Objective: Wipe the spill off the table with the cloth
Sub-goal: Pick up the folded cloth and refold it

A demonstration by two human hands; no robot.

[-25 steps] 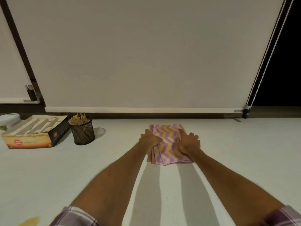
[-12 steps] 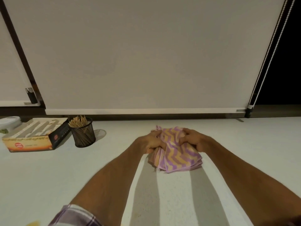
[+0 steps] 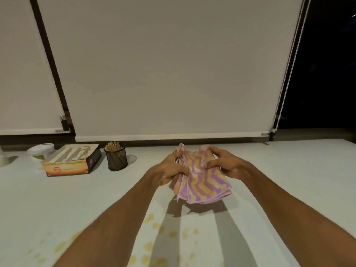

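Note:
A folded cloth [image 3: 204, 180] with purple and orange zigzag stripes is held just above the white table [image 3: 298, 180]; its shadow falls on the table below it. My left hand [image 3: 169, 170] grips its left edge and my right hand [image 3: 225, 163] grips its right side. The spill [image 3: 163, 234] is a scatter of yellowish drops and patches on the table near me, between and beside my forearms, closer than the cloth.
At the back left stand a black mesh cup of wooden sticks [image 3: 116, 157], an open cardboard box [image 3: 72, 162] and a white lidded tub [image 3: 41, 151]. Roller blinds [image 3: 163, 74] hang behind the table's far edge, with a bead chain [image 3: 285, 74] at the right.
The cloth lay flat on the table under both hands; both hands have gathered it and lifted it off the table toward me. The view has tilted down, showing the yellowish spill.

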